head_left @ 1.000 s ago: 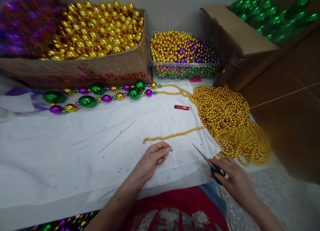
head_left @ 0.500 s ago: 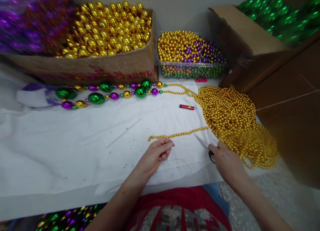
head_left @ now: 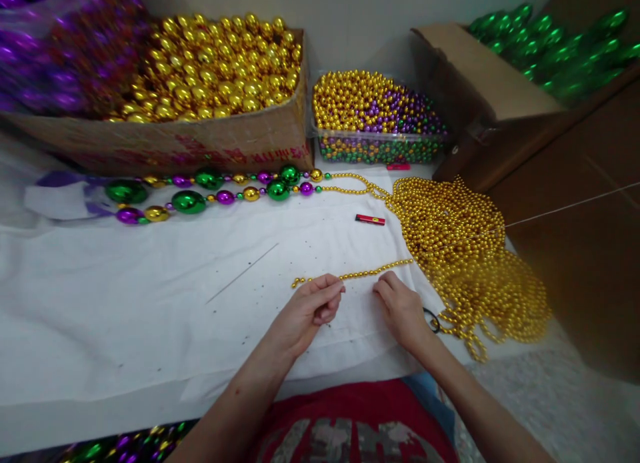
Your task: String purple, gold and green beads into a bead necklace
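My left hand (head_left: 311, 313) is closed in a pinch over the white cloth, just in front of a short strand of gold beads (head_left: 373, 272). What its fingertips hold, if anything, is too fine to make out. To its right, my right hand (head_left: 401, 311) also has thumb and fingers pressed together, and I cannot see anything between them. Beside the right wrist the black handle loop of the scissors (head_left: 433, 321) shows at the edge of a heap of gold bead strands (head_left: 450, 223); their blades are hidden. A thin dark needle-like rod (head_left: 243, 273) lies to the left.
A red lighter (head_left: 370, 219) lies behind the strand. Farther back is a garland of green, purple and gold beads (head_left: 189, 202). A cardboard box (head_left: 210, 143) of gold beads, a clear bin (head_left: 380, 139) of small beads and another box (head_left: 493, 76) line the back.
My right hand has let go of the scissors, which now lie by its wrist, and has moved left towards my left hand. The left hand stays pinched in nearly the same place.
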A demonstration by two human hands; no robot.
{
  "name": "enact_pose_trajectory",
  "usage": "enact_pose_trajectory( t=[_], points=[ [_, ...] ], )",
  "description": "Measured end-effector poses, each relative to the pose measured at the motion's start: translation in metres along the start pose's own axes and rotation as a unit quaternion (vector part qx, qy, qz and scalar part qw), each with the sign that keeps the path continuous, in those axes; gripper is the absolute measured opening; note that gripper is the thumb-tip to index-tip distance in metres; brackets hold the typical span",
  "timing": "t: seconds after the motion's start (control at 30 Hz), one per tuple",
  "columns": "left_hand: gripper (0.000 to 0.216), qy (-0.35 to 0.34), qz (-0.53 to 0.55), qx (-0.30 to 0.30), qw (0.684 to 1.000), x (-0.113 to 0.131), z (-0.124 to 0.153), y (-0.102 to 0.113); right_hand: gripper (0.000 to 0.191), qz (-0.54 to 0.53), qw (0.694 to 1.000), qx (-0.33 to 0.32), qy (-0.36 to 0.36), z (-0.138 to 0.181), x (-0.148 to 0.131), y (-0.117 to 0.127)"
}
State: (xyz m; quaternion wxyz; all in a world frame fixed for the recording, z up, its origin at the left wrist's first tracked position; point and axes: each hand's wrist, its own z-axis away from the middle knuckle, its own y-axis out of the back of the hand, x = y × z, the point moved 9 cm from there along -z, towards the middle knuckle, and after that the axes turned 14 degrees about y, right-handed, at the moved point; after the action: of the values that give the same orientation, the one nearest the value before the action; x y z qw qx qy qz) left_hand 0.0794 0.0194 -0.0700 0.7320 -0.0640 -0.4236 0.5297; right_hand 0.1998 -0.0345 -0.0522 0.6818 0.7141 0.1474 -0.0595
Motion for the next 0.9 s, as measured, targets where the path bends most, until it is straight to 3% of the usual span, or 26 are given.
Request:
enact_pose_trajectory(
  t=[0.1, 0.13, 0.2, 0.27, 0.33, 0.4, 0.53, 0.6, 0.7, 0.8, 0.9],
  points=[
    [0.024, -0.012, 0.015, 0.013, 1.0, 0.01, 0.005, 0.012, 0.022, -0.137, 0.988, 0.045, -0.047, 0.045, 0.016, 0.028],
    [0.024, -0.016, 0.022, 0.012, 1.0, 0.013, 0.006, 0.016, 0.022, -0.221, 0.972, 0.023, -0.074, 0.071, 0.023, 0.03],
    [0.023, -0.022, 0.035, 0.007, 0.999, 0.018, 0.008, 0.02, 0.022, -0.326, 0.933, -0.12, -0.095, 0.134, 0.028, 0.022],
    [0.022, -0.025, 0.045, -0.003, 0.999, 0.021, 0.008, 0.021, 0.017, -0.282, 0.923, -0.215, -0.152, 0.199, 0.045, 0.021],
    [0.021, -0.021, 0.052, -0.019, 0.998, 0.022, 0.006, 0.015, 0.008, -0.155, 0.945, -0.175, -0.23, 0.233, 0.068, 0.037],
    [0.02, -0.012, 0.06, -0.044, 0.997, 0.022, 0.006, 0.004, 0.018, -0.135, 0.952, -0.115, -0.248, 0.223, 0.062, 0.038],
    [0.018, 0.005, 0.077, -0.086, 0.993, 0.025, 0.011, -0.018, 0.034, -0.338, 0.926, 0.017, -0.169, 0.117, -0.006, 0.004],
    [0.019, 0.002, 0.082, -0.09, 0.993, 0.031, 0.018, -0.021, 0.048, -0.43, 0.892, 0.022, -0.139, 0.069, -0.041, -0.015],
    [0.018, -0.044, 0.084, -0.061, 0.994, 0.049, 0.031, -0.008, 0.034, -0.546, 0.829, -0.045, -0.108, 0.042, -0.07, -0.03],
    [0.017, -0.103, 0.085, -0.009, 0.991, 0.065, 0.039, 0.018, 0.029, -0.562, 0.816, -0.055, -0.127, 0.055, -0.046, -0.007],
    [0.015, -0.114, 0.101, 0.01, 0.988, 0.065, 0.035, 0.033, 0.03, -0.496, 0.854, -0.036, -0.154, 0.077, -0.002, 0.039]
  ],
)
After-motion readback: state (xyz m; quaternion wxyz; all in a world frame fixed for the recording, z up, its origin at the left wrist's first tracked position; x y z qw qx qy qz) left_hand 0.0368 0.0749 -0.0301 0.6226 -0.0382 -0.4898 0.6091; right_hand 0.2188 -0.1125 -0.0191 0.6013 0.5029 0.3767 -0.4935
